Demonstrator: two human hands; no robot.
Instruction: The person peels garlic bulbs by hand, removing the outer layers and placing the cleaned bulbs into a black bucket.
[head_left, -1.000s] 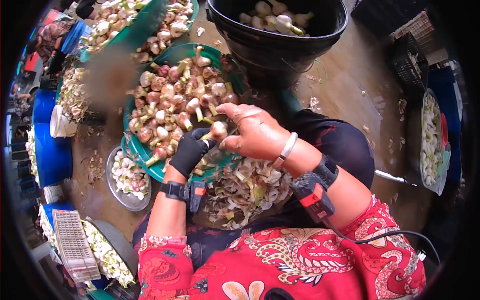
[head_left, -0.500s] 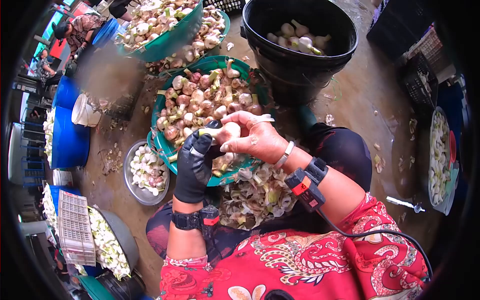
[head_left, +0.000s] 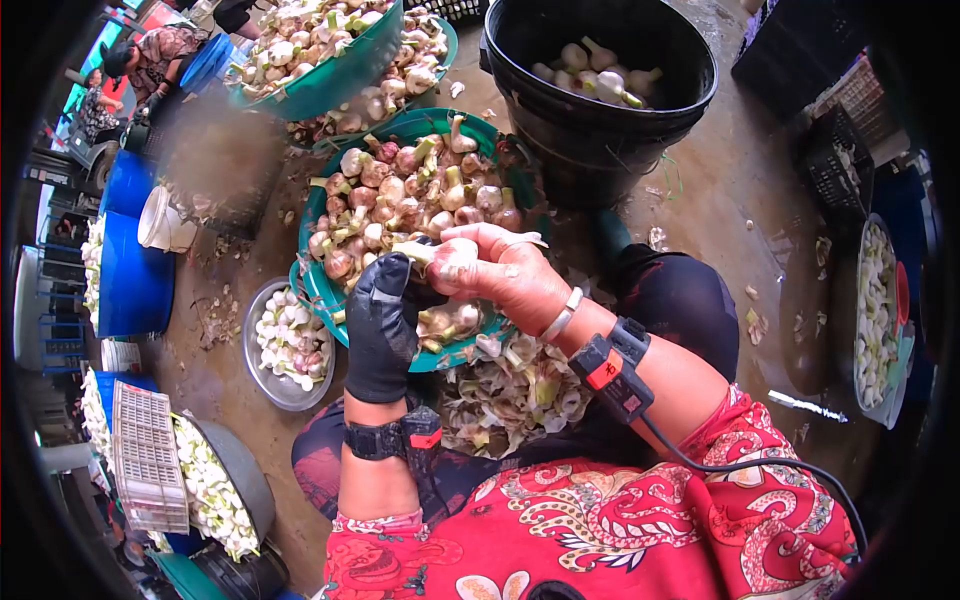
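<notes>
A garlic bulb (head_left: 453, 266) with its pale stem pointing left is held over a green basin (head_left: 314, 232) heaped with unpeeled garlic. My bare right hand (head_left: 515, 279) grips the round part of the bulb, thumb and fingers closed on it. In a black glove, my left hand (head_left: 380, 312) is closed at the stem end, its fingertips partly hidden behind the bulb. Below my hands lies a pile of loose garlic skins (head_left: 515, 395) beside my legs.
A black bucket (head_left: 600, 130) with several whitish bulbs stands ahead on the right. A metal bowl (head_left: 262, 365) of peeled garlic sits left. Another heaped green basin (head_left: 345, 70) is farther ahead. Blue tubs (head_left: 138, 275) and a person (head_left: 165, 60) are at far left.
The bulb has turned a little and shifted slightly left, now showing a pinker side. My left fingers have moved slightly along the stem end; my right hand still grips the bulb.
</notes>
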